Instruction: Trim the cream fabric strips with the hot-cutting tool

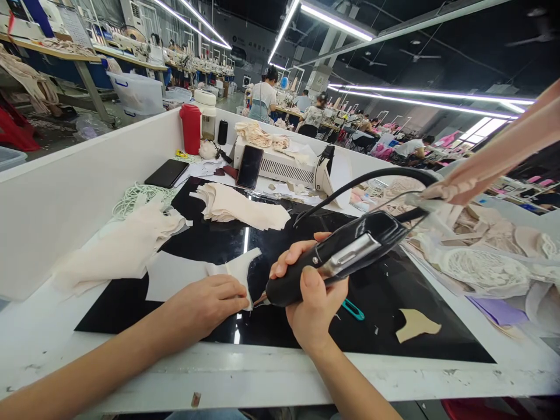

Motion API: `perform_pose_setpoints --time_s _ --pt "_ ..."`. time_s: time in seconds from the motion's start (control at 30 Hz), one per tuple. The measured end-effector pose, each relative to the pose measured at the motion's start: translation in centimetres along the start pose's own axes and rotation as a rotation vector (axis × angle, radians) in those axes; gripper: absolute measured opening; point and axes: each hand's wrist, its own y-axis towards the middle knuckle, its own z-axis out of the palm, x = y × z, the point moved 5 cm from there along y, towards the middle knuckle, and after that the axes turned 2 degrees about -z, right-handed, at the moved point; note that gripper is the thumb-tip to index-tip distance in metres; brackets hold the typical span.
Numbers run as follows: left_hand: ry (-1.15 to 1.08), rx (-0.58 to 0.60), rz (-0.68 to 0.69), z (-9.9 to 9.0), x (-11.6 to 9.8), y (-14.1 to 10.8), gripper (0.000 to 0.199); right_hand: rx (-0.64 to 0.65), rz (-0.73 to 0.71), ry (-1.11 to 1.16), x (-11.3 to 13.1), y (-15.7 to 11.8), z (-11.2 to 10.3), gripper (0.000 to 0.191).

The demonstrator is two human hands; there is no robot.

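My left hand presses its fingertips on a small cream fabric piece lying over the black glossy mat. Wrapped round a black corded handheld tool is my right hand, with the tool's narrow tip touching or very near the fabric's lower right edge. A white flat sheet extends left from under the fabric. Behind, a stack of cream pieces rests on the mat, and another cream pile lies to the left.
A teal tool and a beige cutout lie at right. Lace garments are heaped beyond the mat. A phone, a black tablet and a red flask stand or lie behind. A cord and hanging pink cloth cross the upper right.
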Motion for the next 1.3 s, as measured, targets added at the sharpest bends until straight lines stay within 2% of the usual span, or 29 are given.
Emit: perform_pose_setpoints --time_s 0.43,0.67,1.3 --pt "-0.014 0.020 -0.018 0.14 0.14 -0.07 0.029 0.020 -0.009 -0.002 -0.08 -0.13 -0.03 0.040" --pt "-0.025 0.018 -0.007 0.00 0.11 0.01 0.029 0.005 0.009 -0.019 0.02 -0.16 0.09 0.033" --pt "-0.033 0.050 -0.005 0.23 0.37 -0.28 0.032 0.026 -0.009 0.072 -0.11 -0.25 0.52 0.033"
